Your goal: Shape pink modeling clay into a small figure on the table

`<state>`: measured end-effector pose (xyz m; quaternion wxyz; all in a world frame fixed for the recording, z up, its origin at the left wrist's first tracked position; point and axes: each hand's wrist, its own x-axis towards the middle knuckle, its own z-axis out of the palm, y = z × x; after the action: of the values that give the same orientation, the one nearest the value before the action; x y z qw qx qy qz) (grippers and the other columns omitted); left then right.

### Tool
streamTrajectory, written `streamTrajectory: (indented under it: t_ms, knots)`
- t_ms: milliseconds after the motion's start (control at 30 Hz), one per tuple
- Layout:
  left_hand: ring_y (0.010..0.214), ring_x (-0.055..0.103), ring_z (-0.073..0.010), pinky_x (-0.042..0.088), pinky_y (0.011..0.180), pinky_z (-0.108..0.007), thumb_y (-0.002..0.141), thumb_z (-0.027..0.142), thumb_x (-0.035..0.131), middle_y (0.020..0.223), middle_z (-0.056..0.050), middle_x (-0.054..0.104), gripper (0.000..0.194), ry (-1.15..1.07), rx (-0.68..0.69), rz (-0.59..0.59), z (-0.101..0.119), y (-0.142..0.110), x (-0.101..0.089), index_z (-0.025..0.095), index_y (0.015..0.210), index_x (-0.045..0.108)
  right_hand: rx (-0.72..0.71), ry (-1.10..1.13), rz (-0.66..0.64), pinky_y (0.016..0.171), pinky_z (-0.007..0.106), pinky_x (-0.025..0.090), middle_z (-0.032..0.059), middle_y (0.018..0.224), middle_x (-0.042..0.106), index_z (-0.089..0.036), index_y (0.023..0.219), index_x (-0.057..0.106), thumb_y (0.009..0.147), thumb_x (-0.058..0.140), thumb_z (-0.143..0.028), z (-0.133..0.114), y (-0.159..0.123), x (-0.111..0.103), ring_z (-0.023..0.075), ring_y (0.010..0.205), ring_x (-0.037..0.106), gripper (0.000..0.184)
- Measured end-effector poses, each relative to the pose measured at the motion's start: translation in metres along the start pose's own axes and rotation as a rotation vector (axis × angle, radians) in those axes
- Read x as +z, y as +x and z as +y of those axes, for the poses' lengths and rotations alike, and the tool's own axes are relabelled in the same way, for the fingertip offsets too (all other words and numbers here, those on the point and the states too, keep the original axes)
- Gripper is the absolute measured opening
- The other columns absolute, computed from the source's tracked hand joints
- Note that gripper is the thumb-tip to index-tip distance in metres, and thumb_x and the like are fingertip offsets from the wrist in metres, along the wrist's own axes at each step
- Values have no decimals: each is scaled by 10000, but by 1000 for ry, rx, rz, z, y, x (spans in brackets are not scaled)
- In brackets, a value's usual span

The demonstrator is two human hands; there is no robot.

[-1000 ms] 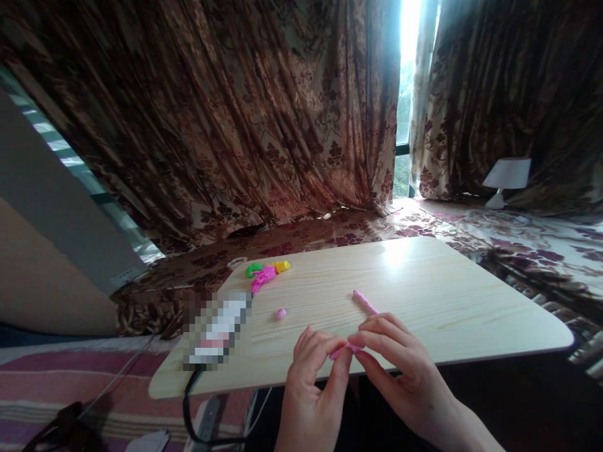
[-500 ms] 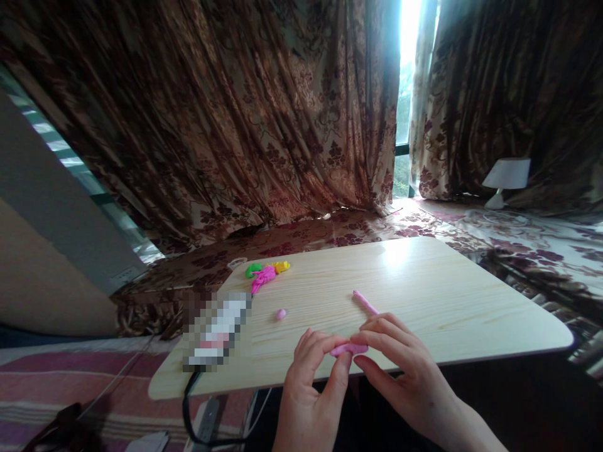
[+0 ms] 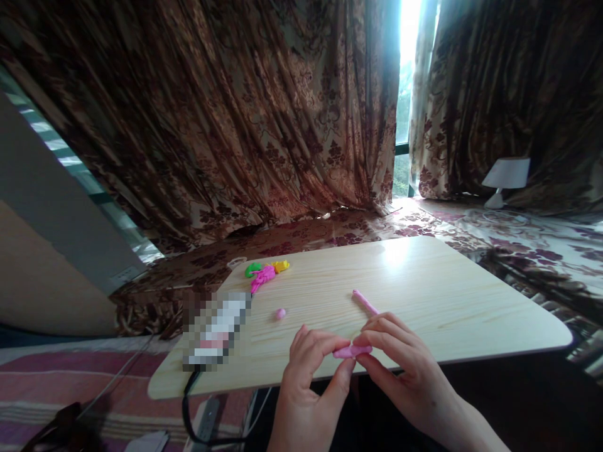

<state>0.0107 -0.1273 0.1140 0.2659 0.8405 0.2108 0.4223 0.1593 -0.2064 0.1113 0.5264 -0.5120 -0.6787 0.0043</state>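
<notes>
Just over the near edge of the table, a small, elongated piece of pink modelling clay (image 3: 347, 352) is pinched between both hands. My left hand (image 3: 308, 386) grips its left part between thumb and fingers. At its right part, the thumb and fingertips of my right hand (image 3: 407, 361) close on it. A pink clay roll (image 3: 364, 302) lies on the tabletop beyond my right hand, its near end hidden by the fingers. Left of it rests a small pink ball (image 3: 281, 314).
Magenta (image 3: 264, 275), green (image 3: 253, 270) and yellow (image 3: 281, 266) pieces sit together at the far left of the pale wooden table (image 3: 424, 295). A pixelated object (image 3: 219, 329) with a black cable lies on the left side. Behind are curtains (image 3: 282, 125) and a white lamp (image 3: 506, 176).
The pink clay has shifted slightly right and turned a little between my fingertips. My left hand has tilted slightly. The roll and ball have stayed in place.
</notes>
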Motion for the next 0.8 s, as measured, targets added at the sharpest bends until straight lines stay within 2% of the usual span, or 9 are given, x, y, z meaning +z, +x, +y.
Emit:
streamTrajectory:
  t_ms: [100,267,433,633,800]
  knots:
    - [846,613,-161,267,1062,-458,789,155,593,843,18,655,119,32,57,-33,-2,1,-3,247,861,619,2,5,3,837,391,474,28,810,621,-223,958,617,860,544,-128,-1,0,0,183,803,561,155]
    - [865,609,-152,279,1064,-445,799,146,585,837,23,645,130,43,78,-40,-5,-1,-5,249,870,621,11,21,2,801,368,480,33,811,613,-211,944,610,857,539,-106,-1,0,1,183,810,551,154]
    - [936,606,-183,292,1054,-462,765,182,635,959,3,660,268,105,79,-6,-8,-1,-6,267,1018,609,12,13,37,831,381,471,35,841,616,-207,944,600,841,555,-98,2,-3,-1,181,819,557,156]
    - [878,613,-169,296,1052,-461,799,166,593,843,10,654,118,73,66,-30,-9,0,-8,249,866,645,24,-9,44,858,404,479,30,827,629,-211,933,613,842,556,-127,2,-3,-3,181,799,574,136]
    - [950,605,-196,298,1048,-482,759,199,639,945,-3,665,274,101,54,9,-5,0,-7,265,1025,615,29,3,34,853,402,477,38,839,624,-209,949,608,843,555,-117,1,-3,-2,187,820,565,149]
